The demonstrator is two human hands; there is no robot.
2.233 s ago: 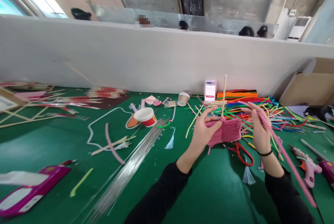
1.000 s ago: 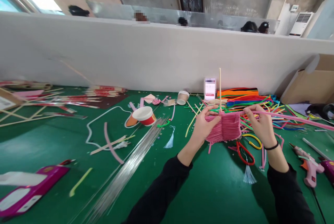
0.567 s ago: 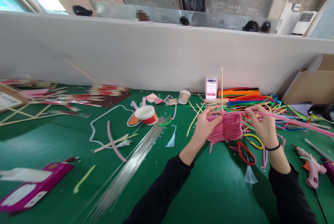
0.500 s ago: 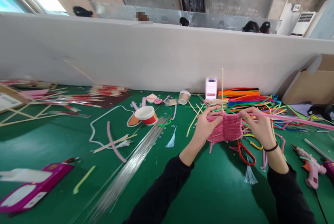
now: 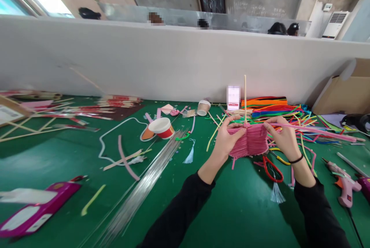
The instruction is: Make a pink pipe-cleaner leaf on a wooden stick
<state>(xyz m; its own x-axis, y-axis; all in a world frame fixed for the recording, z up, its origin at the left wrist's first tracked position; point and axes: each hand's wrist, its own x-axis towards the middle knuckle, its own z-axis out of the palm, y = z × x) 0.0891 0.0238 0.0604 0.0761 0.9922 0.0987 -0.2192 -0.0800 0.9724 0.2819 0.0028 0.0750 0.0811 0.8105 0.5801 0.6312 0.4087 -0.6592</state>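
"Strand [image 5: 320, 129] lies which way?"
"Crosswise, along the panel [image 5: 256, 142]'s top edge, right hand [image 5: 285, 138] pinching it, free end rightward."
"Left hand [image 5: 226, 140]?"
"Gripping the panel's left side, over the tabletop [image 5: 231, 217]."

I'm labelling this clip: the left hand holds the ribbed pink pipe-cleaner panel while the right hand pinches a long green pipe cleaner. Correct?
Not quite: in the head view, the right hand pinches a long pink pipe cleaner, not a green one. The left hand does hold the ribbed pink pipe-cleaner panel.
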